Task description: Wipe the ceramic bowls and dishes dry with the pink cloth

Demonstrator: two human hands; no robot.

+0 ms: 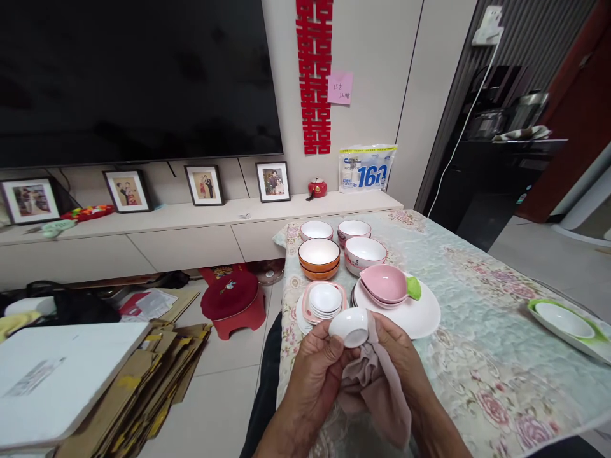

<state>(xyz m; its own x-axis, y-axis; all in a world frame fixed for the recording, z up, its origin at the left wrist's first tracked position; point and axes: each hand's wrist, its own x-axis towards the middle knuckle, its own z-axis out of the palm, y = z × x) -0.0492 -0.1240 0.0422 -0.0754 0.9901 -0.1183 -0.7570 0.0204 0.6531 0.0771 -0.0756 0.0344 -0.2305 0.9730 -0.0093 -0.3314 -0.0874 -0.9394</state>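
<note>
A small white dish [352, 328] is tilted between my two hands, its underside towards me. My left hand [319, 366] grips its left edge, the thumb on the base. My right hand [398, 350] is closed on a dusty-pink cloth [377, 394], pressed against the dish's right rim; the cloth's lower end hangs down. Just beyond my hands, a stack of small white dishes [326, 297] rests on a pink-rimmed square plate. Right of that stack, a pink leaf-shaped bowl [386, 284] lies on a large white plate [427, 312].
Behind stand orange bowls [319, 257] and white red-rimmed bowls [365, 254]. A green-edged dish [566, 319] lies at the right on the flowered tablecloth [496, 356]. Left of the table are a red stool [233, 302] and flattened cardboard [143, 381]. A low cabinet [191, 232] runs along the wall.
</note>
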